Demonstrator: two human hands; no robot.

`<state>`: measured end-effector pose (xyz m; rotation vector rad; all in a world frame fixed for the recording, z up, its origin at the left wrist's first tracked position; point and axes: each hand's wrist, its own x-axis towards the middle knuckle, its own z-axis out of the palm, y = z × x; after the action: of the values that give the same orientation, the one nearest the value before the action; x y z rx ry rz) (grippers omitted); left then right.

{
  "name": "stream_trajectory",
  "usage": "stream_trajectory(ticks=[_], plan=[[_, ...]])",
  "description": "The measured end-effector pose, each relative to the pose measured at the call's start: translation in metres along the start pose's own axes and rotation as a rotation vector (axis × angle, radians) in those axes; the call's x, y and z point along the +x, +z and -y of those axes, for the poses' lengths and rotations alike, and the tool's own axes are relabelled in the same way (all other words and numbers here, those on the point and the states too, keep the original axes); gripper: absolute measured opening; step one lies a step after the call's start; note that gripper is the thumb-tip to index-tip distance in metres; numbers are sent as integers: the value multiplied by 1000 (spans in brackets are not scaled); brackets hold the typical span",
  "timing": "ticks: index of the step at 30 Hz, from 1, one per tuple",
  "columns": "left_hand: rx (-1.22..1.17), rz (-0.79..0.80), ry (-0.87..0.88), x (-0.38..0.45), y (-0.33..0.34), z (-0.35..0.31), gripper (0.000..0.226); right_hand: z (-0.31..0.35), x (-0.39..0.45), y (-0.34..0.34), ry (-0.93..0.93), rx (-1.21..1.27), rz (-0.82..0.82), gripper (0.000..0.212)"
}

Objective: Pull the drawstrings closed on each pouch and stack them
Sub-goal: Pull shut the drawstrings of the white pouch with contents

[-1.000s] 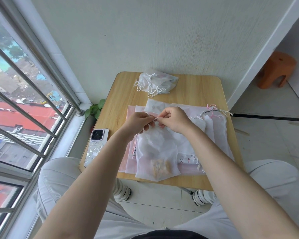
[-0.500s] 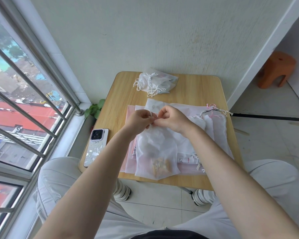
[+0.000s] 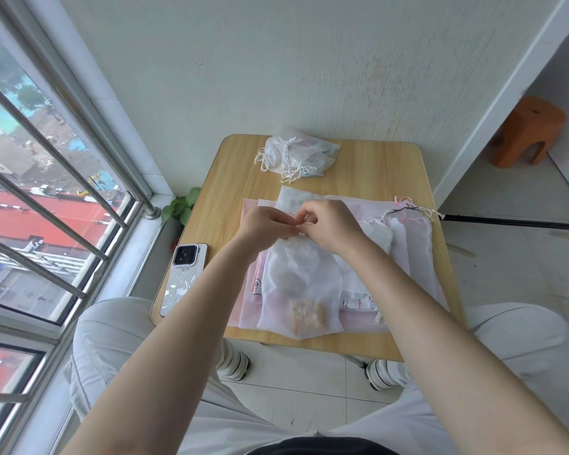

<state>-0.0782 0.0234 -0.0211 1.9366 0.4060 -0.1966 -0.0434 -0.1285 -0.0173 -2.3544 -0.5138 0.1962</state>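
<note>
Left hand point(image 3: 266, 224) and right hand point(image 3: 329, 225) are meeting at the gathered mouth of a sheer white pouch point(image 3: 299, 287), fingertips pinching its drawstring. Pouch is lying on flat pink-and-white bags, mid wooden table point(image 3: 375, 162). Closed pouches point(image 3: 298, 155) are sitting piled at the far edge.
</note>
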Motion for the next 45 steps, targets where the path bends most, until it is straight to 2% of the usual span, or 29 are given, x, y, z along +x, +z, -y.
stream_trajectory(ticks=[6, 9, 11, 13, 15, 17, 21, 22, 24, 27, 29, 32, 35, 40, 42, 45], plan=[[16, -60, 61, -1, 6, -2, 24, 5, 5, 1, -69, -336, 130, 20], [126, -70, 132, 1, 6, 0, 22, 8, 6, -3, -45, -344, 184, 19], [232, -86, 217, 0, 7, 1, 25, 7, 8, -6, 36, -231, 256, 20], [311, -102, 317, -2, 8, 1, 28, 3, 9, -7, 166, 11, 324, 19], [358, -112, 364, -3, 10, 3, 22, -2, 7, -8, 287, 304, 357, 20], [399, -144, 390, -3, 10, 6, 12, -6, 7, -8, 372, 497, 363, 23], [369, -208, 447, -5, 11, 14, 8, -11, 9, -7, 444, 635, 329, 41], [345, -213, 444, -6, 12, 16, 8, -12, 9, -6, 450, 640, 316, 39], [326, -242, 443, -8, 14, 19, 8, -13, 9, -6, 460, 649, 298, 27], [338, -306, 390, -6, 15, 19, 15, -14, 10, -4, 452, 679, 282, 20], [364, -307, 344, -5, 14, 17, 15, -13, 9, -4, 449, 697, 276, 4], [335, -251, 272, -4, 13, 15, 15, -13, 7, -6, 452, 696, 249, 11], [242, -170, 183, -2, 11, 13, 13, -13, 7, -6, 431, 621, 196, 3], [225, -10, 113, -1, 10, 5, 22, -14, 7, -2, 400, 505, 131, 10], [315, 27, 120, -2, 7, 3, 27, -17, 7, -1, 382, 440, 90, 13], [595, 91, 170, -2, -2, 5, 34, -28, 10, -2, 308, 232, -110, 15]])
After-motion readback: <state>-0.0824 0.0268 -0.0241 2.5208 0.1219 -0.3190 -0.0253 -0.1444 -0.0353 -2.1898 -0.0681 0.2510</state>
